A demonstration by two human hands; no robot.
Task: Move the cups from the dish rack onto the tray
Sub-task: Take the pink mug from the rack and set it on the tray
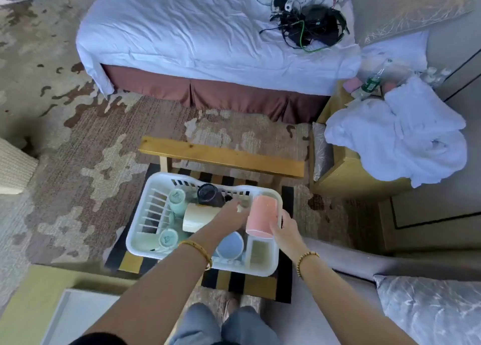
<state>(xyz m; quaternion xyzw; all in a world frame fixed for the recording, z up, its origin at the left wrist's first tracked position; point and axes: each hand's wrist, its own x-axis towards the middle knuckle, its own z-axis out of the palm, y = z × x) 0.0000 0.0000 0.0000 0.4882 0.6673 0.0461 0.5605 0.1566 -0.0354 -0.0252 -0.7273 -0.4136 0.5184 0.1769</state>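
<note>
A white plastic dish rack (141,230) sits on a striped luggage stand. In it lie two mint green cups (177,198), a cream cup (198,217) on its side, a dark purple cup (209,194) and a light blue cup (230,245). My right hand (285,230) grips a pink cup (261,217) held upside down over the rack's right side. My left hand (233,210) reaches into the rack's middle, fingers beside the pink cup and over the cream cup; its grasp is unclear. A white tray (78,316) lies at the lower left.
The wooden stand rail (221,157) runs behind the rack. A bed (208,37) with a cable bundle stands beyond. A bedside table (346,172) with white towels and a bottle is at the right. A grey cushion (429,308) lies lower right. My knees show at the bottom.
</note>
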